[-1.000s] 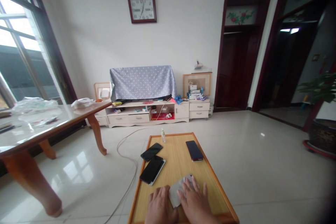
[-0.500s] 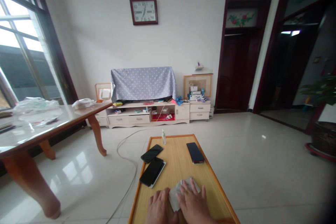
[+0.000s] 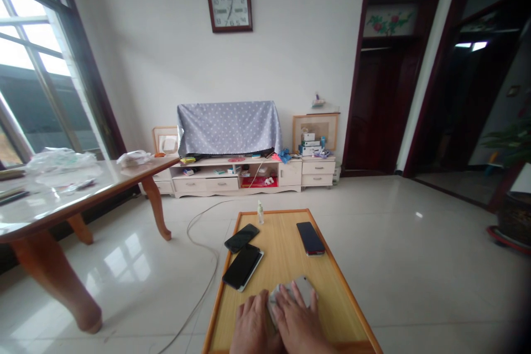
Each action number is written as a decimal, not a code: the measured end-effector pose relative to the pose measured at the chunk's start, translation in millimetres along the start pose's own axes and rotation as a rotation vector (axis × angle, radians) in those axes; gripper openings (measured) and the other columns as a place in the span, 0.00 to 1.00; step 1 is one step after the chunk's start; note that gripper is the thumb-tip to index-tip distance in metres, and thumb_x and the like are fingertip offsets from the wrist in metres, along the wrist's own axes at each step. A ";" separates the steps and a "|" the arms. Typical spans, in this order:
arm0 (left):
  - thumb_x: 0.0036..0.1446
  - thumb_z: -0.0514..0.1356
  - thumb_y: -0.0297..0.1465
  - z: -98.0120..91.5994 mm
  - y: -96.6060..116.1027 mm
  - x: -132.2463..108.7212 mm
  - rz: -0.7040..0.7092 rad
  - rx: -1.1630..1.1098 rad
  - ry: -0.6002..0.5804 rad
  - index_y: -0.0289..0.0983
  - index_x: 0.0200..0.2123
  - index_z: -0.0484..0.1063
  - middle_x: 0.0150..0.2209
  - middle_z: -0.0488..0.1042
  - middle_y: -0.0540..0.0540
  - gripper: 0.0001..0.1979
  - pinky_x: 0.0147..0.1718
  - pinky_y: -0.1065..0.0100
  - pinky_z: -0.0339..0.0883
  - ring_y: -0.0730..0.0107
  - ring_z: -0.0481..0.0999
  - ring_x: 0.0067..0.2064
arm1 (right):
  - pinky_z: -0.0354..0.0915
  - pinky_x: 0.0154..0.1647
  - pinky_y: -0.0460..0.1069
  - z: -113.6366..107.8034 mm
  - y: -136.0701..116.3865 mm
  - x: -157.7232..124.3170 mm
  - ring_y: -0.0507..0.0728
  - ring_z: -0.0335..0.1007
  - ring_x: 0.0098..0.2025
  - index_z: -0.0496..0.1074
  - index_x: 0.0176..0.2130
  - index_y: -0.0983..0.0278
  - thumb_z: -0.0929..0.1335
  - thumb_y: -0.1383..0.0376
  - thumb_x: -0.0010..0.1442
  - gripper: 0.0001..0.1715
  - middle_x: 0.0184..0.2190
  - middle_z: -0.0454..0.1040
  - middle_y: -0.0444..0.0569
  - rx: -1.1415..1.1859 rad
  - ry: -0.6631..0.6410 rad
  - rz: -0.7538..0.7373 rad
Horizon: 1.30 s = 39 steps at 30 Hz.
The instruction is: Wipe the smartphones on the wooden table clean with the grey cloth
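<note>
A pale grey phone [image 3: 307, 286] lies on the small wooden table [image 3: 282, 232], its back up with a small dark camera spot near the far corner. My left hand [image 3: 251, 321] is closed at the phone's left side, fingers close together. Pressed over the phone is my right hand [image 3: 296, 315], fingers somewhat spread, with a light grey cloth [image 3: 274, 292] under them. The hands hide much of the cloth and the phone's near part. Further off on the left lie a black phone [image 3: 241, 238] and a dark-screened phone [image 3: 241, 265] resting on something white-edged.
Another dark phone [image 3: 310, 238] lies near the table's right edge. A small clear spray bottle [image 3: 260, 213] stands at the far left corner. A cable [image 3: 215, 257] runs over the floor beside the table. A larger table [image 3: 116, 182] with plastic bags stands at left.
My right hand has shifted slightly, and more of the grey phone's far end with its camera spot shows from under the cloth. My left hand stays beside it. The view has tilted a little.
</note>
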<state>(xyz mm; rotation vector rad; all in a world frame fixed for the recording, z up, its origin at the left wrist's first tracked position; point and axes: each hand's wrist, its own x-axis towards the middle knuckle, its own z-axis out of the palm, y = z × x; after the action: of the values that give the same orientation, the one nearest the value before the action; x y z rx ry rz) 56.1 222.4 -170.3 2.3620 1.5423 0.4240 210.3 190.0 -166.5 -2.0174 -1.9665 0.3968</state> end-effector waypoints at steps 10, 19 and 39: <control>0.44 0.61 0.35 0.8 2.5 -5.0 0.000 -0.048 0.069 0.38 0.59 0.64 0.55 0.72 0.40 0.36 0.59 0.60 0.52 0.54 0.67 0.58 | 0.29 0.65 0.79 -11.3 12.8 19.0 0.69 0.40 0.73 0.63 0.66 0.50 0.47 0.51 0.72 0.33 0.69 0.57 0.44 -0.073 0.039 0.169; 0.50 0.59 0.39 -7.4 7.3 -3.5 -0.008 -0.050 0.029 0.41 0.57 0.65 0.56 0.72 0.41 0.29 0.57 0.61 0.52 0.55 0.67 0.57 | 0.22 0.66 0.77 12.4 -0.1 23.2 0.65 0.40 0.73 0.62 0.65 0.48 0.48 0.54 0.73 0.31 0.69 0.58 0.43 -0.015 0.023 0.021; 0.47 0.61 0.37 -5.9 8.8 -3.5 0.025 -0.015 0.017 0.40 0.54 0.65 0.51 0.73 0.41 0.29 0.56 0.60 0.52 0.54 0.67 0.56 | 0.22 0.67 0.76 -10.1 53.6 -26.5 0.65 0.32 0.74 0.54 0.70 0.60 0.51 0.50 0.70 0.36 0.72 0.47 0.50 -0.180 0.004 0.254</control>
<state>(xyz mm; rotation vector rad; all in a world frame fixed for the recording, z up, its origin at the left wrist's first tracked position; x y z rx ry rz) 59.8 216.3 -161.8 2.3745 1.5138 0.4605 262.8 162.2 -178.7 -2.3904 -1.8050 0.2783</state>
